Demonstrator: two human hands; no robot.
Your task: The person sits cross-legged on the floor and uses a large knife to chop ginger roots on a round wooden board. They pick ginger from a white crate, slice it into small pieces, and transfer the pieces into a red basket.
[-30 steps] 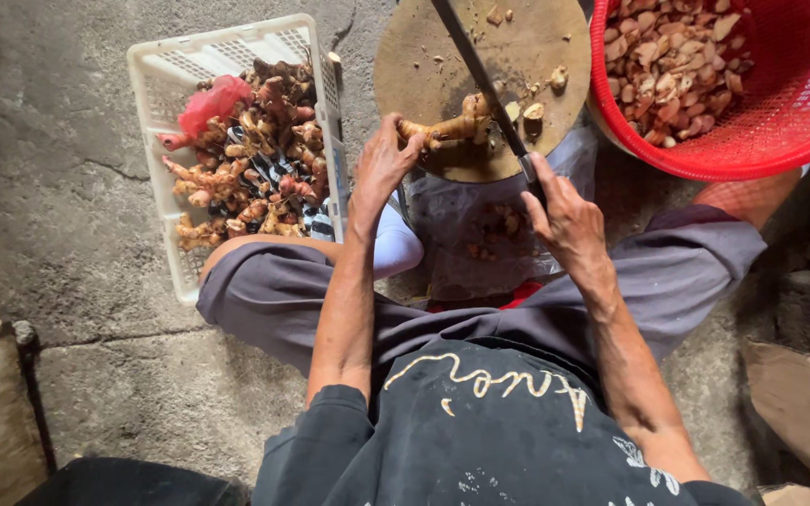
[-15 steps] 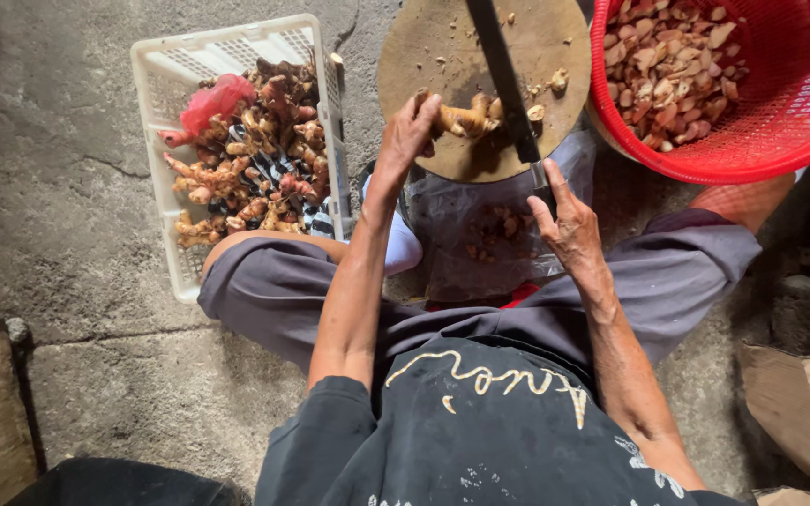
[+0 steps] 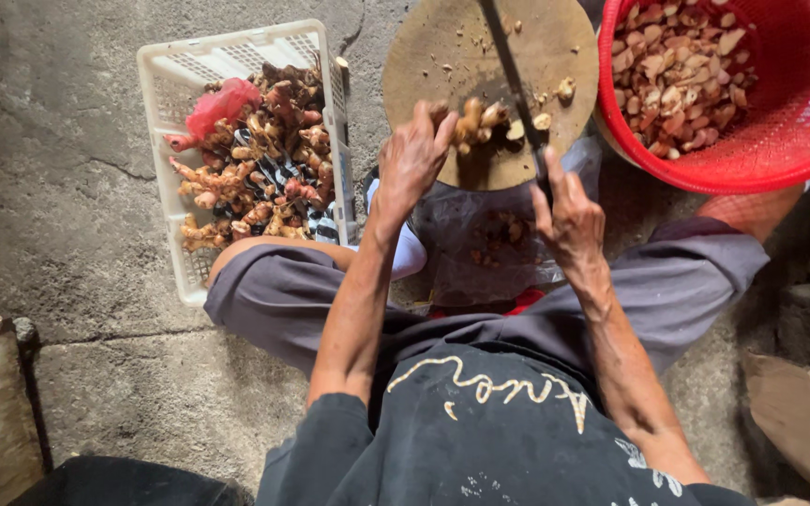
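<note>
A round wooden chopping board [image 3: 442, 47], worn and pale brown with a darker stained middle, is seen at the upper centre of the frame, resting on the rough grey concrete floor [image 3: 58, 169]. A knobbly, tan ginger root [image 3: 473, 120] is lying on the board's lower middle, and is pinned there by the left hand [image 3: 412, 159], whose fingers are curled down over its left end. A few small cut pieces [image 3: 565, 90] are scattered on the board to the right of the root.

A long dark knife blade [image 3: 510, 70] is laid across the board from the top edge downward, just right of the root. Its handle is gripped by the right hand [image 3: 569, 217], which is closed round it with the forefinger stretched along the top; the handle itself is hidden by that hand.

A white plastic crate [image 3: 166, 66] of slotted lattice is seen at the upper left, filled with uncut pinkish-brown roots and a red mesh bag [image 3: 217, 103]. A red perforated plastic basket [image 3: 799, 122], cut off by the right edge, holds sliced pieces. A clear plastic bag [image 3: 480, 239] with dark scraps lies below the board; its contents are hard to make out.
</note>
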